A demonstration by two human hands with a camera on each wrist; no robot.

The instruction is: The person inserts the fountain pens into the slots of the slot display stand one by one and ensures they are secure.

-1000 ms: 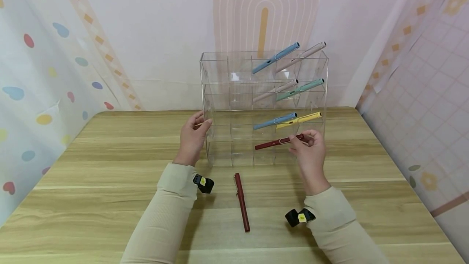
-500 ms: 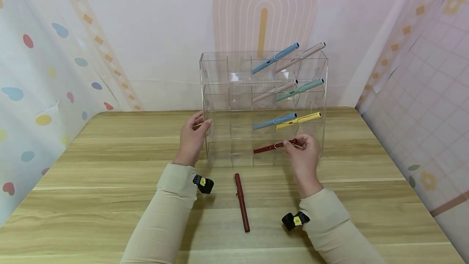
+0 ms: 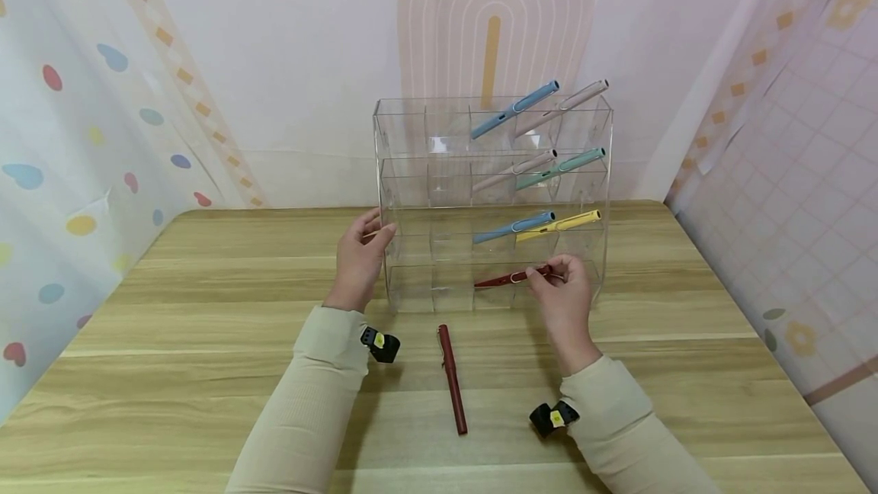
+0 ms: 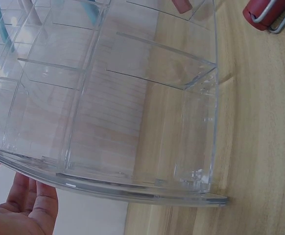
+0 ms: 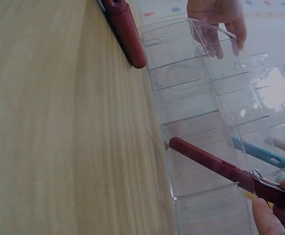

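My right hand (image 3: 568,302) pinches a dark red pen (image 3: 499,280) near its clip end. That pen slants across the bottom row of a clear acrylic pen rack (image 3: 410,277), its far end within a compartment, as the right wrist view also shows. At the rack's left side my left hand (image 3: 358,264) holds the side panel, thumb at the front and fingers behind. A second red pen (image 3: 453,381) lies on the table in front of the rack, between my forearms.
Higher rows of the rack hold blue pens (image 3: 516,110), pale pink pens (image 3: 564,107), a green pen (image 3: 561,168) and a yellow pen (image 3: 559,226), all tilted up to the right. Patterned curtains (image 3: 302,59) surround the wooden table (image 3: 206,341).
My right hand has moved left and slightly down, lowering the dark red pen's clip end into the bottom row. The left hand and the pen on the table have stayed put.
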